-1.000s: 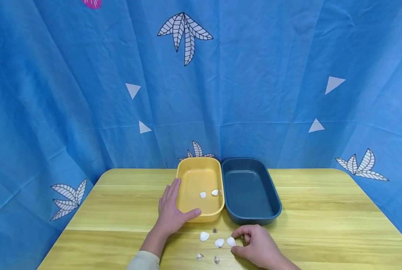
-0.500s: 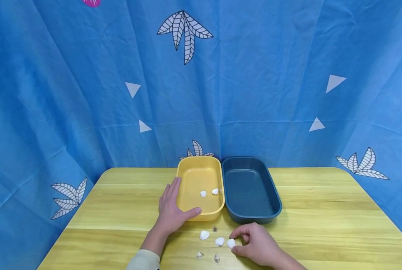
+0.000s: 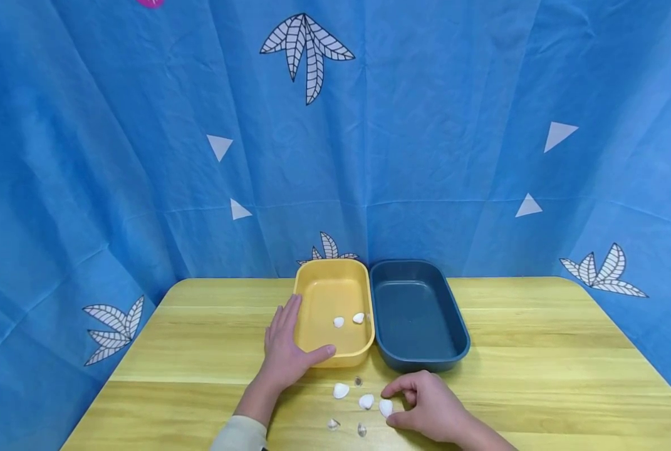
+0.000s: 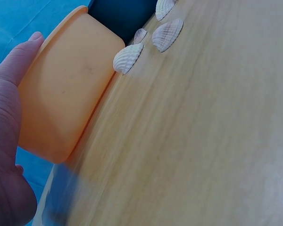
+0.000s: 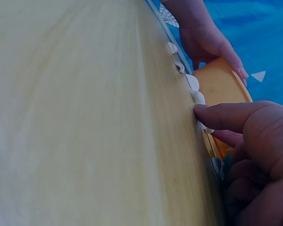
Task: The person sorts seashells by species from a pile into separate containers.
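My left hand (image 3: 286, 354) lies along the left side of the yellow tray (image 3: 335, 359), its fingers straight against the wall and its thumb on the near rim. Before the trays my right hand (image 3: 431, 407) has thumb and index finger curled round a white seashell (image 3: 386, 408) on the table. To its left lie a white seashell (image 3: 366, 401) and another white seashell (image 3: 341, 391). Smaller, darker shells (image 3: 333, 425) are scattered about them. Inside the yellow tray are small white shells (image 3: 339, 322). The right wrist view partly hides the touched shell behind the thumb.
A dark blue tray (image 3: 420, 363) stands against the yellow tray's right side. Both are near the far edge of the wooden table (image 3: 538, 376). Behind hangs a blue patterned curtain (image 3: 453, 156).
The seashell at my right hand has slid slightly toward me, and the index fingertip has shifted a little left. My left hand stays on the yellow tray. The head view has tipped slightly down.
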Tool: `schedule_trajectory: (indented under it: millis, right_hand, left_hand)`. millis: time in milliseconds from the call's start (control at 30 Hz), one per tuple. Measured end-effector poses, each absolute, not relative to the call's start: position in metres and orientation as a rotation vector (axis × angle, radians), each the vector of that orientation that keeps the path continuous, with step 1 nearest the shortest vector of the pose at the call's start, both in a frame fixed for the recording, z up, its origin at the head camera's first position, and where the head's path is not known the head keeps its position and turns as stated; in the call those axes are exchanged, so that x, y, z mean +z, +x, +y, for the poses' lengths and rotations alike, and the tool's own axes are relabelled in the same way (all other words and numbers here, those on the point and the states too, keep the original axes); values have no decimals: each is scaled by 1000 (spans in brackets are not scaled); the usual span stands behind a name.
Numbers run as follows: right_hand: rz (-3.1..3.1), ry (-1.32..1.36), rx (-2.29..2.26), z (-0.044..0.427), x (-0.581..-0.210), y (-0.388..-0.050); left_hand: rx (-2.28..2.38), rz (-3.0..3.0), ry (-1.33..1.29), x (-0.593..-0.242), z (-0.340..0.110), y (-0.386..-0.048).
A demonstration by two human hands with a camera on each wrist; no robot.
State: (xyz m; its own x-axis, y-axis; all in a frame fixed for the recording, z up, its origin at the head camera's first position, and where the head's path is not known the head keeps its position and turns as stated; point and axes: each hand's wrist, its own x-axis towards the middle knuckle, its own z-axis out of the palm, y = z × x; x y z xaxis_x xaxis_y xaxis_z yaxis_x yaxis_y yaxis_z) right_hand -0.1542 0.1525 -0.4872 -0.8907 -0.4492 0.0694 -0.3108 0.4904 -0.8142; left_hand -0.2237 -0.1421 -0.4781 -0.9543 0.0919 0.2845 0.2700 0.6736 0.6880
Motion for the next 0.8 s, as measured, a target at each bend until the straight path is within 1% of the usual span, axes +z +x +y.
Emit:
schedule_trajectory:
  millis: [333, 800]
  right_hand:
    - [2606, -711, -1323, 153, -486, -156]
    - [2592, -663, -1341, 153, -489, -152]
  left_hand:
    - [-1136, -2655, -287, -476, -143, -226]
    - [-1136, -2655, -284, -481, -142, -224]
